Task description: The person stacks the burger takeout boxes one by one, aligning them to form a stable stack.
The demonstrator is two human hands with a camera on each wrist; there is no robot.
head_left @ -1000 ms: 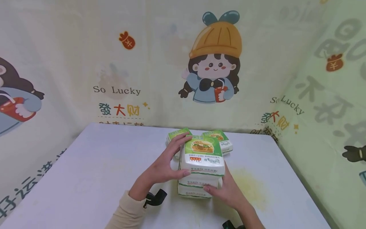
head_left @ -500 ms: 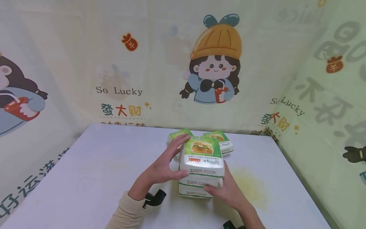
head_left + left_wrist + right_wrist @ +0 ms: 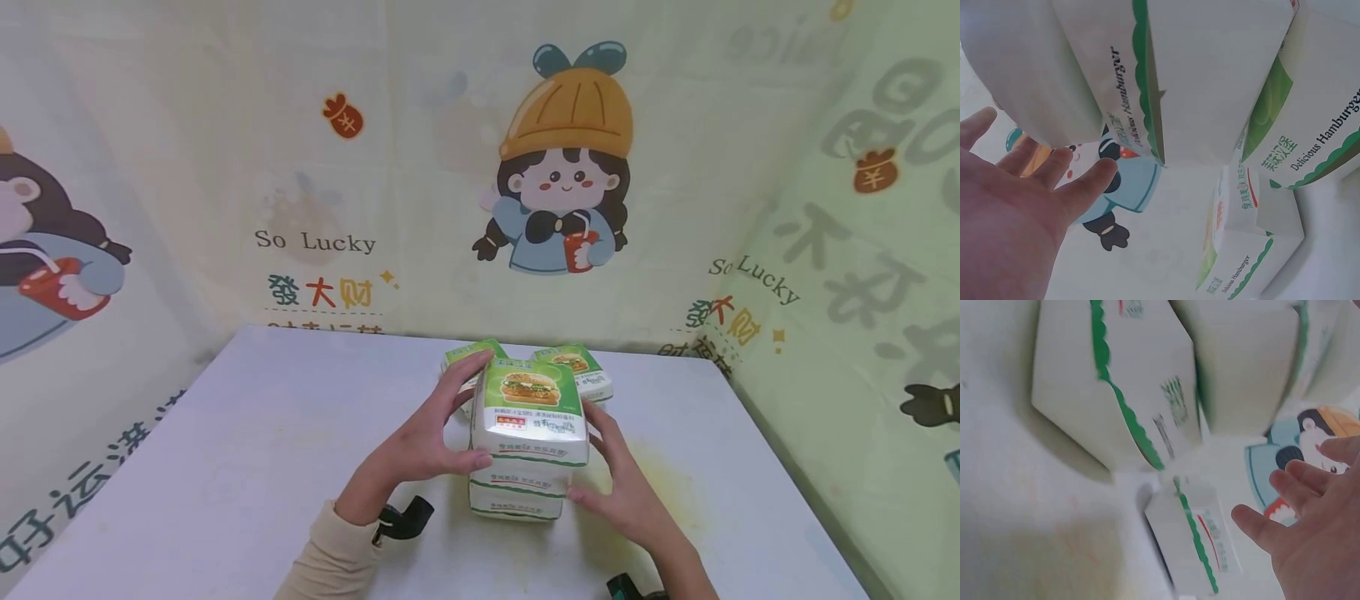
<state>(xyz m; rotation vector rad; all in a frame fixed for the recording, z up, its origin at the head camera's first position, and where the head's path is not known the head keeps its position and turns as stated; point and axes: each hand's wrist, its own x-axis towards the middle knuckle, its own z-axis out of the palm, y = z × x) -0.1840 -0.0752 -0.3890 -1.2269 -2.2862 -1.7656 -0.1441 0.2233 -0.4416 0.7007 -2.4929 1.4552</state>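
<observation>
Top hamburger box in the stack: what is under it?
Below the top hamburger box are the middle box and bottom box, front sides showing; their lid tops are mostly covered. The bottom box hides the white table directly beneath.

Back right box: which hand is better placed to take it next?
Probably the right hand: it is nearer the back right box, on its side of the front stack; the left hand is opposite.
</observation>
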